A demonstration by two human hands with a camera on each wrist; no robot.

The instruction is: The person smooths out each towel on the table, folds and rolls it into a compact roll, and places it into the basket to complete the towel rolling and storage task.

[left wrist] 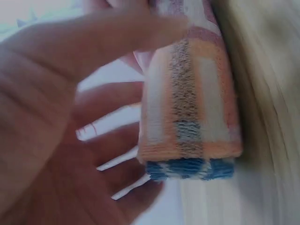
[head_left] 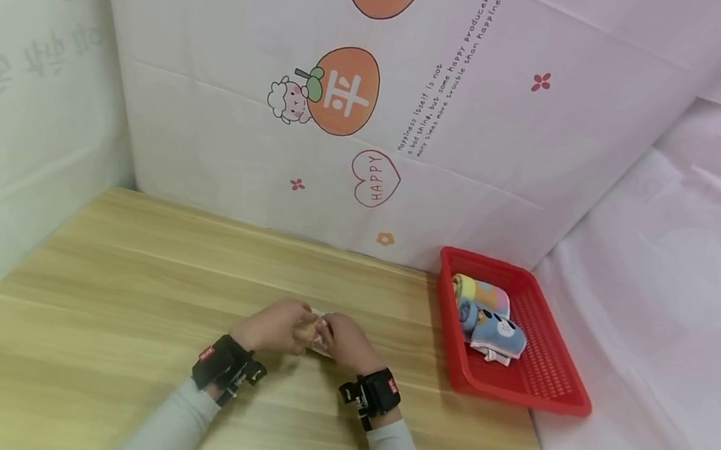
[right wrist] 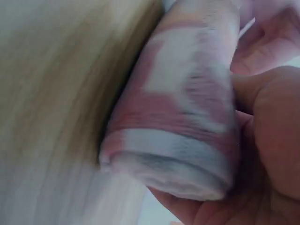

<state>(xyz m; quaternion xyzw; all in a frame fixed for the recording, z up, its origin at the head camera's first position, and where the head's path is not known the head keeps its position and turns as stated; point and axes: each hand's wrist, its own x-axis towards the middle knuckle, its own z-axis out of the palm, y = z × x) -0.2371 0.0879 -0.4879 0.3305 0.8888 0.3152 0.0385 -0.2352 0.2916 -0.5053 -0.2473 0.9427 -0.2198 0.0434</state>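
Observation:
A small rolled towel (left wrist: 190,103) with orange, white, brown and blue bands lies between my two hands at the middle of the table. Its other end, seen in the right wrist view, shows a pink and white pattern and a coiled edge (right wrist: 173,176). My left hand (head_left: 275,326) holds the roll with the thumb across it and the fingers behind. On the opposite end, my right hand (head_left: 350,343) grips the roll, thumb and fingers bent about its side. In the head view the hands cover most of the towel.
At the right of the wooden table (head_left: 128,303) stands a red plastic basket (head_left: 548,347). Inside it lie a yellow and pink rolled towel (head_left: 488,295) and a blue rolled towel (head_left: 499,333). Printed white cloth (head_left: 243,147) hangs behind the table and along both sides.

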